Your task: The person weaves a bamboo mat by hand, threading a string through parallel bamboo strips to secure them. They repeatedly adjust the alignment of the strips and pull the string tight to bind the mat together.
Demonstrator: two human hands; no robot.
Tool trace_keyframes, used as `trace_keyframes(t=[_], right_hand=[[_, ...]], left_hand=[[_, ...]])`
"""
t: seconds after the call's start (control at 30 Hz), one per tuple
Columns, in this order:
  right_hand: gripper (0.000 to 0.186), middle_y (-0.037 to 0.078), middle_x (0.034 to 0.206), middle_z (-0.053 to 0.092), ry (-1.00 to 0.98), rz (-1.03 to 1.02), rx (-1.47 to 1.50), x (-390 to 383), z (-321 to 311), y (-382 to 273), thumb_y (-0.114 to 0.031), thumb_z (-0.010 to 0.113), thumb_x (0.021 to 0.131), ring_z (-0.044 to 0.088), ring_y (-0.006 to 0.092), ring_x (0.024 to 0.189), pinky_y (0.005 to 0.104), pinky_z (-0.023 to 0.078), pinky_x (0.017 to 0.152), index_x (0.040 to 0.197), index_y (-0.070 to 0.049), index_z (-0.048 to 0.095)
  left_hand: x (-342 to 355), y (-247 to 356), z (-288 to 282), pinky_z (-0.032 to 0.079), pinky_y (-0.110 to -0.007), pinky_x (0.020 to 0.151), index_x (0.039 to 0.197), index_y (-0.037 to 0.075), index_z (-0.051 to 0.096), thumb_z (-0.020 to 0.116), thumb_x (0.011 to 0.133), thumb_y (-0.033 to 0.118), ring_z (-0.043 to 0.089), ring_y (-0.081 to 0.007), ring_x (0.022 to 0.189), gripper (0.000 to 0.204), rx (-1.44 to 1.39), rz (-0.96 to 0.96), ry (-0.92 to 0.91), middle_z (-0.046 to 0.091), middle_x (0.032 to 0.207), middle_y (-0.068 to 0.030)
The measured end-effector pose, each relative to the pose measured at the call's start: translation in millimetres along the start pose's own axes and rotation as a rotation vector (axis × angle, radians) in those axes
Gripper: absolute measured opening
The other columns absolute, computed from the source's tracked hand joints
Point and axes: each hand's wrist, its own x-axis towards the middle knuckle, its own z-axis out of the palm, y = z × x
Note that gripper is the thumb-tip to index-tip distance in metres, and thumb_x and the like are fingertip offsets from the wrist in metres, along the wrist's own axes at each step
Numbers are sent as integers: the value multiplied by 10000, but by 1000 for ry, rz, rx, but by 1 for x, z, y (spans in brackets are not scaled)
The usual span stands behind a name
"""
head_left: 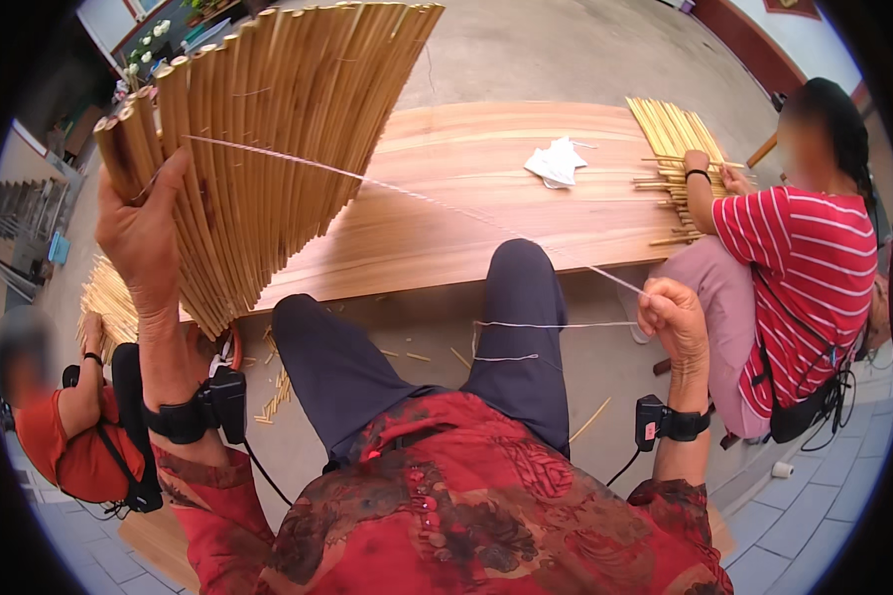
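Observation:
A large mat of bound straw-coloured stalks (288,129) stands tilted upright at the left, over the table's near edge. My left hand (144,223) is closed round its left end, thumb across the thick outer stalks. White string (392,188) runs taut from the mat near that thumb across to my right hand (673,315). There my fingers are pinched together on the string, raised above and right of my knee. A loose tail of it hangs in a loop over my right thigh.
A wooden table (446,159) lies ahead, with crumpled white paper (556,162) on it. At right, a person in a striped shirt (804,278) handles another stalk mat (680,149). Another person (94,436) sits at left. Cut stalk pieces (276,400) litter the floor.

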Motion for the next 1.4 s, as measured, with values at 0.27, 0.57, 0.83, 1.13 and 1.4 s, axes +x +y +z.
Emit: trace_keyframes(t=[0.27,0.57,0.83,1.13,1.4], right_hand=[[137,-12,744,611,258,103,-430,-17,2,47,-148,623,922,539,51,638,213,418,593,900,-27,683],[217,134,961,627,307,-415,-1323,24,58,48,-95,728,789,610,348,897,444,483,792,992,-86,652],[156,148,847,620,66,-82,-1140,-40,88,105,-73,741,780,625,346,790,406,500,687,909,-57,654],[88,125,800,569,-425,-284,-1278,-6,123,13,-109,668,784,601,338,762,416,509,684,852,-59,640],[116,110,858,581,-1004,-328,-991,20,162,20,-185,671,884,614,319,809,415,506,651,920,-82,632]], left_hand=[[10,-8,-11,527,-235,781,1104,15,657,754,877,154,649,-81,842,282,129,18,14,713,973,-31],[2,-4,-9,528,-229,774,1129,16,647,731,889,108,650,-83,837,271,38,24,-30,706,991,-32],[-4,-10,-11,514,-241,759,1268,33,593,741,858,39,615,-75,859,436,192,-14,59,677,1026,-14],[-7,0,-13,511,-248,738,1065,8,612,761,824,20,608,-81,799,283,-41,-54,26,668,895,-22],[-12,-2,-15,518,-245,782,1103,4,610,750,835,15,624,-78,855,303,-60,-114,41,689,960,-22]])
